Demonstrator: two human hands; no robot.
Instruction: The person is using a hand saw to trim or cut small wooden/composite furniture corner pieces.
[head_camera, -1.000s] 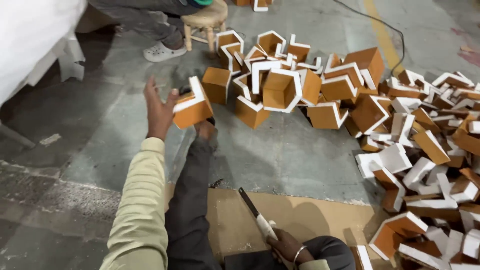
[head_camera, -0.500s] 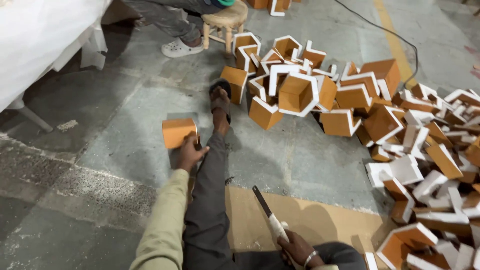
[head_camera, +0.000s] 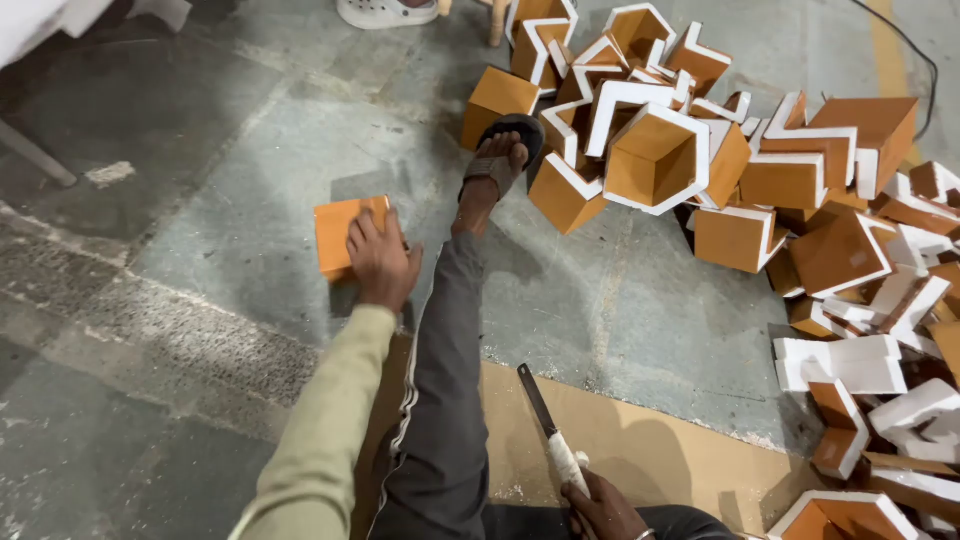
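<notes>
My left hand rests on an orange box-shaped piece that lies on the concrete floor to my left, fingers curled over its right edge. My right hand at the bottom grips a long flat metal file by its white-wrapped handle, blade pointing up and left. My outstretched leg in dark trousers runs between the hands, its foot in a sandal against the pile.
A big heap of orange pieces with white edges fills the right and top. A brown board lies under my leg. Another person's white shoe and a stool leg show at the top.
My left hand carried the orange piece from up near the pile down to the floor on my left and now presses on it. The right hand with the file stayed put.
</notes>
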